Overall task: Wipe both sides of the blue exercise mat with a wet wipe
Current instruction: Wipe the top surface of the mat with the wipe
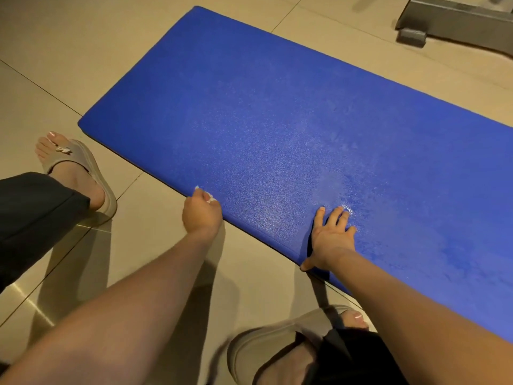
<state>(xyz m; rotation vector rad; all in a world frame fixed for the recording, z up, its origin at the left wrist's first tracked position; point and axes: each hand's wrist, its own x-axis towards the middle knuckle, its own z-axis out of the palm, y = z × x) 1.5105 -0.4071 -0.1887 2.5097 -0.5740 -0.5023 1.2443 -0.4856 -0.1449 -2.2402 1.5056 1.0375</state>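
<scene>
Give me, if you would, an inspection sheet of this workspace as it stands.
Surface: beige tiled floor, glossy.
Job's things: blue mat lies on the floor, with pale, wet-looking patches near the right hand; white wipe at the mat's near edge.
Clutter: nothing seen.
Hands: left hand grips the wipe; right hand rests on the mat, fingers spread, thumb at the edge.
Cables: nothing seen.
Surroundings: grey metal frame beyond the mat; the person's sandals beside it.
</scene>
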